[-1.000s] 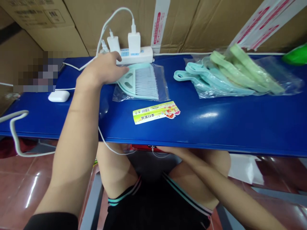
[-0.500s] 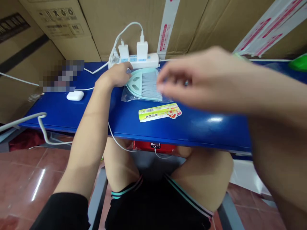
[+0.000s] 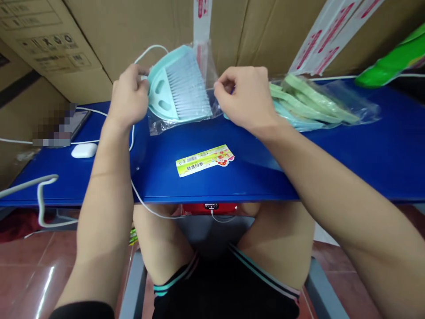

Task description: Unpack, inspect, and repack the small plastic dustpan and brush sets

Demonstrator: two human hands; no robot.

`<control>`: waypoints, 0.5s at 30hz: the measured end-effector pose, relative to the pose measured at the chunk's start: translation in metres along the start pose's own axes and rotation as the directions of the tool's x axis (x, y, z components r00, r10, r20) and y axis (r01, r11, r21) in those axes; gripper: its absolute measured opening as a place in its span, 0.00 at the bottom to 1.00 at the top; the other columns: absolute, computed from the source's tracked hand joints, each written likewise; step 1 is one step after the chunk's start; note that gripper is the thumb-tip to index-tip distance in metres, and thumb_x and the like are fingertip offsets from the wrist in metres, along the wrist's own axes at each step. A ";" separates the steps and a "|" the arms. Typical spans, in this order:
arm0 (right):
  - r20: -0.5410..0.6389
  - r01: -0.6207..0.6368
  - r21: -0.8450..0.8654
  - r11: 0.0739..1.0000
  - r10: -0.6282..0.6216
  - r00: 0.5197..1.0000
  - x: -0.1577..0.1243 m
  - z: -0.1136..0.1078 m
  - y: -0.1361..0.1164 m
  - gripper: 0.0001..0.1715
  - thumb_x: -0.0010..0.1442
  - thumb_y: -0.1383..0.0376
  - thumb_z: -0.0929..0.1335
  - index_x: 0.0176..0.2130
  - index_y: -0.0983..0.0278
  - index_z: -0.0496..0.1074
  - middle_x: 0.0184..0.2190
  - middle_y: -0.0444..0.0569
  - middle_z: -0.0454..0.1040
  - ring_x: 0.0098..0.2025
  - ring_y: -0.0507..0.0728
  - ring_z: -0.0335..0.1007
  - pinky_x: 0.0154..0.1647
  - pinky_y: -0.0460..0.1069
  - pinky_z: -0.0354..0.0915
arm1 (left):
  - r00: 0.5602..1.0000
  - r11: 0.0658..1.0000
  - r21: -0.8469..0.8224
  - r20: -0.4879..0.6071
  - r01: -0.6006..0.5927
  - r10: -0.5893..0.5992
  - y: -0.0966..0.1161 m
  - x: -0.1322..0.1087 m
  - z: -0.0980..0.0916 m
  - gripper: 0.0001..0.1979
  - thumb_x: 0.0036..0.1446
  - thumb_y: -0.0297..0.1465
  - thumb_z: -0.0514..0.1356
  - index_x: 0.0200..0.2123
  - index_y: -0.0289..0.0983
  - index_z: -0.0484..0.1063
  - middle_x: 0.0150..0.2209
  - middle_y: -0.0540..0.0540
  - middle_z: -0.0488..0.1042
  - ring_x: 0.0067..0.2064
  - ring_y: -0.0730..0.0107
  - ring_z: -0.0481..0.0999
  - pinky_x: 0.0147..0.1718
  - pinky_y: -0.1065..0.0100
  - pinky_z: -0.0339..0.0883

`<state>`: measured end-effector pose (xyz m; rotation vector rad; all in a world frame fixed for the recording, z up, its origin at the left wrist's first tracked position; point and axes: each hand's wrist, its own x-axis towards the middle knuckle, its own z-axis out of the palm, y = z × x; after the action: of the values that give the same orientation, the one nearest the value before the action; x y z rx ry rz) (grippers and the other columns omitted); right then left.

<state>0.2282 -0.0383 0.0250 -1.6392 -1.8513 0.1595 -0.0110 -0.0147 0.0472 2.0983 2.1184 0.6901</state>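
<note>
On blue metal desk [image 3: 365, 155], cardboard cartons [image 3: 159, 35] behind: left hand [image 3: 128, 97], right hand [image 3: 242, 95] pinching clear bag [image 3: 159, 126] around mint dustpan [image 3: 157, 84].

Stockroom or packing corner, shop back room or small warehouse; which of the two, unclear. Cardboard cartons [image 3: 159, 35] with printed handling marks, stacked right behind the table [image 3: 348, 164]. Red-and-white packing tape [image 3: 327, 37] across the carton faces. Retail goods out on the blue metal top: dustpan-and-brush set [image 3: 179, 84] in a clear plastic bag [image 3: 166, 126], bagged pale green plastic strips [image 3: 308, 99], barcoded product card [image 3: 204, 160]. Makeshift desk touches too: white earbud case [image 3: 84, 150], white charging cable [image 3: 43, 199]. Glossy red floor tiles [image 3: 23, 261] below, bare and shop-like.
</note>
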 end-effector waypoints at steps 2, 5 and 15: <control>-0.019 0.009 0.014 1.000 -0.009 1.000 -0.002 0.000 -0.001 0.13 0.73 0.65 0.65 0.48 0.68 0.78 0.48 0.55 0.79 0.44 0.50 0.64 0.52 0.49 0.60 | 0.997 0.997 -0.079 -0.081 -0.008 0.001 0.003 -0.001 0.003 0.28 0.73 0.34 0.46 0.69 0.40 0.71 0.61 0.47 0.83 0.62 0.64 0.80 0.73 0.63 0.69; -0.049 -0.002 0.030 1.000 0.004 0.999 -0.006 0.000 -0.003 0.15 0.74 0.65 0.65 0.53 0.67 0.78 0.53 0.56 0.77 0.47 0.50 0.66 0.55 0.49 0.64 | 0.988 0.987 -0.156 -0.154 -0.046 0.021 0.006 -0.002 0.008 0.27 0.73 0.34 0.47 0.69 0.38 0.72 0.57 0.47 0.83 0.58 0.66 0.80 0.72 0.64 0.68; -0.135 -0.019 0.147 0.989 0.039 0.990 0.001 0.004 0.007 0.17 0.72 0.69 0.64 0.43 0.68 0.83 0.36 0.51 0.76 0.42 0.54 0.71 0.58 0.54 0.69 | 0.933 0.703 -0.658 -0.358 -0.272 0.027 0.012 -0.001 0.017 0.20 0.60 0.13 0.67 0.49 0.40 0.83 0.34 0.54 0.74 0.36 0.70 0.64 0.51 0.74 0.62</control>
<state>0.2320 -0.0343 0.0183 -1.5377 -1.6732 0.1854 0.0063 -0.0120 0.0357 1.7876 1.4069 1.6543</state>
